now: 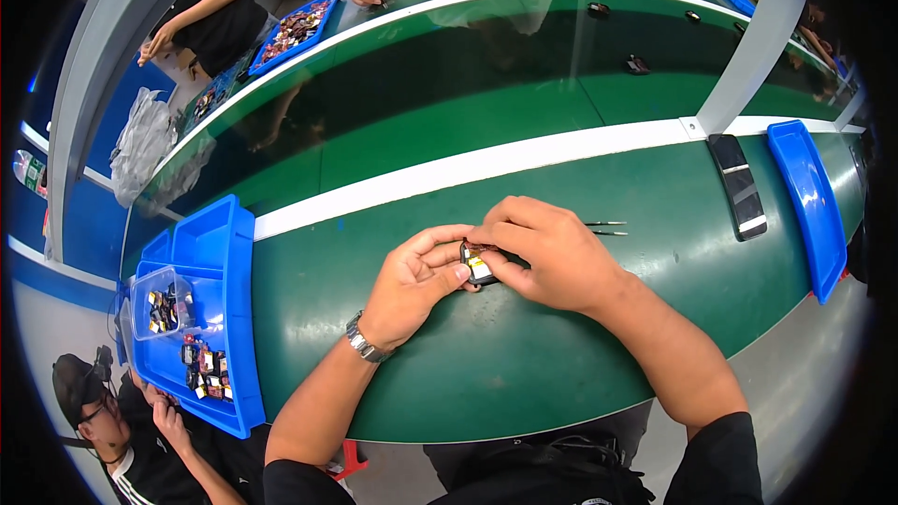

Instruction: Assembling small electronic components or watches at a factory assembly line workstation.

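Both my hands meet over the green table, around a small black casing with a yellow-and-white labelled part [479, 266] in it. My left hand [426, 271], wearing a metal watch [363, 337] on the wrist, grips the casing's left side between thumb and fingers. From the right, my right hand [538, 248] pinches at its upper edge, with thumb and fingertips close together. Two thin dark prongs with pale tips, like tweezers [606, 228], stick out beyond the right hand. Whether they are held or lie on the table I cannot tell.
At left, a blue divided tray [245, 318] holds a clear tub [140, 304] and several small parts [208, 369]. A phone-like black slab [737, 187] and a blue tray [806, 210] lie at right. Beyond a white rail [468, 164], dark parts sit on a green belt [449, 122]. Other people work nearby.
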Available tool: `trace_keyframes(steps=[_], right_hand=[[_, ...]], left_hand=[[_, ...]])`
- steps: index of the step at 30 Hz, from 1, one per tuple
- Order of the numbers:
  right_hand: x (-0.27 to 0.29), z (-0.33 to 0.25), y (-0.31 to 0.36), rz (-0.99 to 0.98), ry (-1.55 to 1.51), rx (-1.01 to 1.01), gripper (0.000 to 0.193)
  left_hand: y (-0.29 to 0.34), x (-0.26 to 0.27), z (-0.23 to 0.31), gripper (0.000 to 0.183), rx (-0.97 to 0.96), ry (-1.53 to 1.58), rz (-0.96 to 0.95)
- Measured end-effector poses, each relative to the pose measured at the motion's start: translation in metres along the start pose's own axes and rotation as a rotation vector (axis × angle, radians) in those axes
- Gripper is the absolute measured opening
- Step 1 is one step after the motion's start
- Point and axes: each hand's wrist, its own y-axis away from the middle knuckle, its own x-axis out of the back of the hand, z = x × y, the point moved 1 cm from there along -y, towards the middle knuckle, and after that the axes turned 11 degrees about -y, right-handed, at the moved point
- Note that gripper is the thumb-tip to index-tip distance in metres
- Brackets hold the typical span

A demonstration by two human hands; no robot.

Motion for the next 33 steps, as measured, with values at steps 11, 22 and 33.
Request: trace_keyframes(steps=[11, 22, 33], right_hand=[[0.002, -0.010, -0.002, 0.002, 0.014, 0.007, 0.013], [-0.011, 0.003, 0.004, 0.127, -0.193, -0.164, 0.014], [-0.012, -0.002, 0.002, 0.103, -0.101, -0.100, 0.013]], left_hand=[[0.001, -0.003, -0.005, 0.031, -0.103, -0.056, 0.101], [-0.001, -0.002, -0.008, 0.013, -0.132, -0.088, 0.114], [0.001, -0.003, -0.005, 0.014, -0.070, -0.086, 0.142]])
